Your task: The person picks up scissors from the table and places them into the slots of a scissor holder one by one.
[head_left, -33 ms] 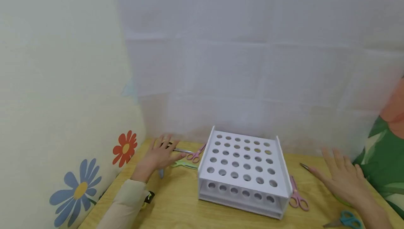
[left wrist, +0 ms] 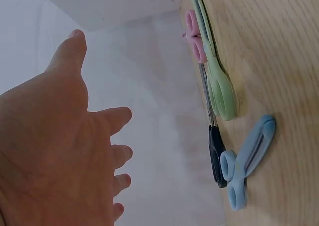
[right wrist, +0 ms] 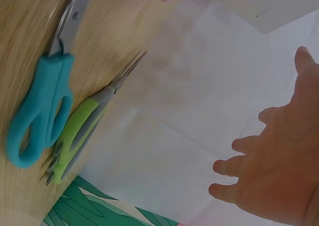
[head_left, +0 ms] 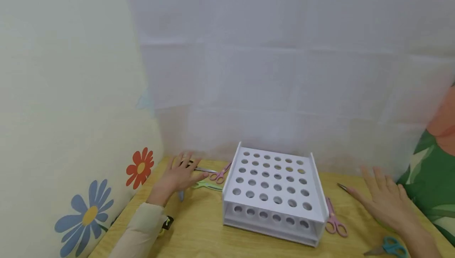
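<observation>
My left hand (head_left: 175,179) is held over the table's left side, palm down with fingers spread, holding nothing. Beneath and around it lie black-handled scissors (left wrist: 216,156), light blue scissors (left wrist: 238,186), green scissors (left wrist: 222,89) and pink scissors (left wrist: 198,50). On the right, my right hand (head_left: 389,204) is likewise spread and holds nothing. Teal-handled scissors (right wrist: 42,86) and green-and-grey scissors (right wrist: 82,118) lie near it; in the head view the hand mostly hides the green-and-grey pair. Between both hands stands a white rack (head_left: 271,180) with rows of round holes.
More pink scissors (head_left: 331,214) lie against the rack's right side. A yellow piece (head_left: 161,232) shows partly beside the left sleeve (head_left: 142,226). White sheeting (head_left: 249,72) hangs behind the wooden table (head_left: 199,226), with flower-patterned cloth on both sides.
</observation>
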Available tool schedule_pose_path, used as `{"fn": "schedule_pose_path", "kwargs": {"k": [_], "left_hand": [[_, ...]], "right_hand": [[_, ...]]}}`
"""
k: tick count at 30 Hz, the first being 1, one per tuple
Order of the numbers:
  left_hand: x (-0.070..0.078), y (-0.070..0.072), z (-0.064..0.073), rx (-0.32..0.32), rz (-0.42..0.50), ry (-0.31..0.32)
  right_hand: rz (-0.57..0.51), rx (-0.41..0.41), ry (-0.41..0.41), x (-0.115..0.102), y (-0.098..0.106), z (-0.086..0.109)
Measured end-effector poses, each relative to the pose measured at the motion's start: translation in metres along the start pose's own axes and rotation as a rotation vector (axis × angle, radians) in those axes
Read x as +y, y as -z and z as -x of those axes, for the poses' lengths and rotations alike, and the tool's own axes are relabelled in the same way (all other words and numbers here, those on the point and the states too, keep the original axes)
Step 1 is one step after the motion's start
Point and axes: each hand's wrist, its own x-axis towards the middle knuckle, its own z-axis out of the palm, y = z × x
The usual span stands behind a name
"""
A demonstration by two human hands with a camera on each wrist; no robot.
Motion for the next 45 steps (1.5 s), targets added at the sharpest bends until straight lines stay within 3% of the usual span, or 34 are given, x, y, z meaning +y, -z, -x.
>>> {"fn": "schedule_pose_path", "kwargs": {"k": [6, 9, 13, 17, 22, 26, 34, 42, 45], "left_hand": [[-0.01, 0.002, 0.007, 0.037, 0.05, 0.011], [-0.019, 0.01, 0.011, 0.053, 0.073, 0.019], [-0.037, 0.023, 0.024, -0.032, 0.134, 0.053], [-0.057, 0.032, 0.04, -0.141, 0.221, 0.078], [-0.072, 0.04, 0.063, -0.165, 0.254, 0.067], [-0.075, 0.043, 0.084, -0.148, 0.245, 0.01], [-0.067, 0.021, 0.11, -0.122, 0.275, -0.137], [-0.061, -0.004, 0.116, -0.171, 0.325, -0.126], [-0.06, -0.011, 0.117, -0.167, 0.325, -0.157]], "right_hand": [[-0.027, 0.02, 0.039, -0.01, 0.008, -0.006], [-0.167, 0.018, 0.062, -0.023, 0.014, -0.007], [-0.354, -0.005, 0.081, -0.048, 0.011, -0.004], [-0.429, 0.033, 0.119, -0.067, -0.006, -0.002], [-0.48, 0.079, 0.144, -0.075, -0.022, 0.0], [-0.544, 0.087, 0.139, -0.079, -0.023, 0.002], [-0.578, 0.076, 0.119, -0.085, -0.018, 0.011], [-0.593, 0.091, 0.103, -0.082, -0.02, 0.019], [-0.578, 0.1, 0.094, -0.083, -0.019, 0.021]]}}
